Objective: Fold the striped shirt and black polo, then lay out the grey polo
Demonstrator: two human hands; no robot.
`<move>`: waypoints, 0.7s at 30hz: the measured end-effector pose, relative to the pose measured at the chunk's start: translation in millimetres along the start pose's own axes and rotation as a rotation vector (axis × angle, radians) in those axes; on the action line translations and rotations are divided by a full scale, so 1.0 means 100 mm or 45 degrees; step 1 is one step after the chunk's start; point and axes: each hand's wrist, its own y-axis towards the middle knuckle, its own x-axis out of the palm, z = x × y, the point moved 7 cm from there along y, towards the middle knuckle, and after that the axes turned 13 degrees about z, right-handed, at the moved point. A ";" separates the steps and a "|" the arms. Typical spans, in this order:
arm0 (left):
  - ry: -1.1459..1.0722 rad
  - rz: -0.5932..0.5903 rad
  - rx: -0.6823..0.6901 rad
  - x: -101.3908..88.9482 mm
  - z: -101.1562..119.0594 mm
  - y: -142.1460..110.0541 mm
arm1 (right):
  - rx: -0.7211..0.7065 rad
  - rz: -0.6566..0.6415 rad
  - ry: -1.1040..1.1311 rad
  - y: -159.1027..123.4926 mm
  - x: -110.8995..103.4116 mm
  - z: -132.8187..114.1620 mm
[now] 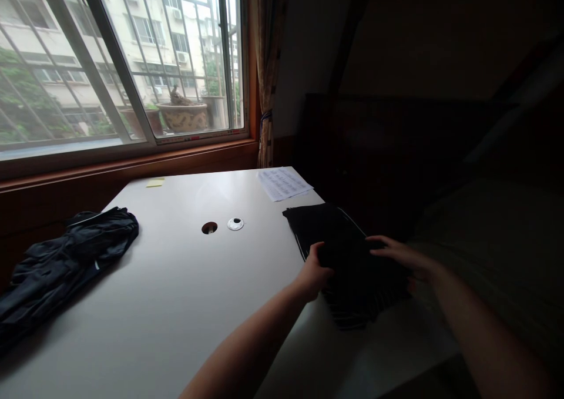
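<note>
A folded black garment (pixel 339 240) with thin white stripes lies at the right edge of the white table (pixel 185 281). My left hand (pixel 314 272) is closed on the garment's near left edge, fingers curled over the cloth. My right hand (pixel 399 255) rests on top of the garment's right side with fingers stretched flat. The garment's near end hangs slightly past the table's right edge into shadow.
A crumpled dark jacket (pixel 66 264) lies at the table's left. A cable hole (pixel 209 228) and its white cap (pixel 235 224) sit mid-table. A printed sheet (pixel 283 183) and a yellow sticky note (pixel 155 182) lie near the window. Dark furniture stands to the right.
</note>
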 end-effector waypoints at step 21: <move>0.363 0.240 0.285 -0.70 0.37 0.65 | -0.068 0.008 0.140 -0.05 0.14 0.39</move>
